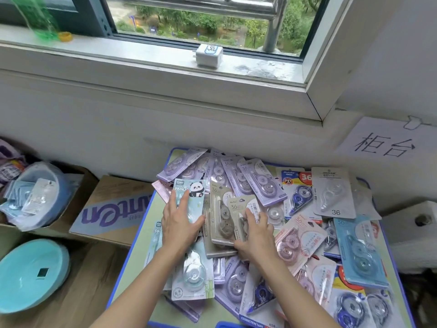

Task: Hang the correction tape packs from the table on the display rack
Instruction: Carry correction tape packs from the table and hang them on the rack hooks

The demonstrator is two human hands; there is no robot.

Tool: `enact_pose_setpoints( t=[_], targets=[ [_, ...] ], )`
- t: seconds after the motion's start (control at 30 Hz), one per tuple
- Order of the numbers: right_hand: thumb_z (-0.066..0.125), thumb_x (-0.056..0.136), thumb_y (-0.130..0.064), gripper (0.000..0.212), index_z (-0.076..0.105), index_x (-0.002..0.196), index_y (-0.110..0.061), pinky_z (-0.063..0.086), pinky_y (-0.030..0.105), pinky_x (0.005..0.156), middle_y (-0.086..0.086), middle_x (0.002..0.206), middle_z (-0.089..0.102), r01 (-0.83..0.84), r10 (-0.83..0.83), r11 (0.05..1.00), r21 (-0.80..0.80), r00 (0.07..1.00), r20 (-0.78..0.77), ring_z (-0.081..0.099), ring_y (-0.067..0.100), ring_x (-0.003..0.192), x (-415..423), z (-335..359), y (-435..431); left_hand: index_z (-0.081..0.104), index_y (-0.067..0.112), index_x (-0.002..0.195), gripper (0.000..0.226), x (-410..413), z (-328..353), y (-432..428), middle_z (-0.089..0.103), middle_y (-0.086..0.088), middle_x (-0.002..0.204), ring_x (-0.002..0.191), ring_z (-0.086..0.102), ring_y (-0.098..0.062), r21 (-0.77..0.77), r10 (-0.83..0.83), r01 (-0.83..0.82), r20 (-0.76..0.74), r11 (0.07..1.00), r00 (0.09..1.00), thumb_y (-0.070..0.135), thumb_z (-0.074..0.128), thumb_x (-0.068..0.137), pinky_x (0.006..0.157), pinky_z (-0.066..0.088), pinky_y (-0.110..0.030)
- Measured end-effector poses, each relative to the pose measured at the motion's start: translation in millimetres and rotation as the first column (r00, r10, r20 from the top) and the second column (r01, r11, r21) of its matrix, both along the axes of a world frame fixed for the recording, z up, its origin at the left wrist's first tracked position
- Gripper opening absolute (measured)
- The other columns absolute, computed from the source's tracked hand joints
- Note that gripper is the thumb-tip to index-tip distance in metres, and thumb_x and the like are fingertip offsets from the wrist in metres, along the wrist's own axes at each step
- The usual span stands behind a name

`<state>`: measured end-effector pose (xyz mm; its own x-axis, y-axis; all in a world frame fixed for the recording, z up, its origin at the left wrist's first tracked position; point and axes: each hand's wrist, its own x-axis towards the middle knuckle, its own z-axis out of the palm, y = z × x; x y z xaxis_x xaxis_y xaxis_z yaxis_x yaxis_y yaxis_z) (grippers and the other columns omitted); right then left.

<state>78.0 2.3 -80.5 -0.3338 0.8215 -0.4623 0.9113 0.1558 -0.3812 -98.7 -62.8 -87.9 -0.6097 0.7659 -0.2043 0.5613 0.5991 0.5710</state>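
- A person's left hand (181, 224) lies flat on a pale-blue panda pack (189, 197), fingers straight and slightly spread.
- The right hand (256, 235) covers a beige pack (236, 205) just to the right, fingers bent over the card and thumb at its near edge; whether it pinches cannot be told.
- Both packs top the heap of correction tape packs (255, 183) covering the bench (139, 256) below the window.
- A cardboard box (113, 209) and a teal basin (33, 273) sit left.
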Motion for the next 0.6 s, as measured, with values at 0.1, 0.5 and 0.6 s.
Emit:
enact_pose_setpoints(
  t=[0.1, 0.5, 0.6],
  targets=[
    [0.064, 0.084, -0.038, 0.090, 0.006, 0.151, -0.028, 0.027, 0.043, 0.113, 0.011, 0.155, 0.003, 0.111, -0.105, 0.993, 0.031, 0.983, -0.152, 0.017, 0.033, 0.141, 1.4, 2.1, -7.2, 0.019, 0.033, 0.150, 0.081, 2.6, 4.5, -6.6, 0.002, 0.000, 0.160, 0.144, 0.012, -0.026, 0.023, 0.012, -0.012, -0.014, 1.000, 1.000, 0.041, 0.066, 0.084, 0.113, 0.020, -0.045],
    [0.066, 0.085, -0.035, 0.085, 0.012, 0.150, -0.032, 0.029, 0.037, 0.110, 0.000, 0.156, 0.004, 0.236, -0.163, 0.965, 0.114, 0.880, -0.447, 0.016, 0.021, 0.143, -2.3, 23.9, -41.4, 0.018, 0.035, 0.149, 0.080, -1.1, 23.6, -22.8, 0.000, 0.003, 0.160, 0.145, 0.009, -0.023, 0.108, -0.101, 0.103, -0.022, 0.989, 0.995, 0.040, 0.065, 0.085, 0.115, 0.017, -0.042],
    [0.066, 0.085, -0.036, 0.085, 0.013, 0.151, -0.029, 0.027, 0.036, 0.111, 0.000, 0.157, 0.003, 0.314, -0.212, 0.937, 0.153, 0.860, -0.463, 0.016, 0.020, 0.143, -5.6, 34.0, -56.8, 0.021, 0.036, 0.149, 0.078, -9.0, 28.2, -27.3, -0.001, 0.004, 0.159, 0.145, 0.008, -0.024, 0.128, -0.193, 0.195, -0.027, 0.972, 0.981, 0.041, 0.065, 0.085, 0.116, 0.018, -0.045]
  ],
)
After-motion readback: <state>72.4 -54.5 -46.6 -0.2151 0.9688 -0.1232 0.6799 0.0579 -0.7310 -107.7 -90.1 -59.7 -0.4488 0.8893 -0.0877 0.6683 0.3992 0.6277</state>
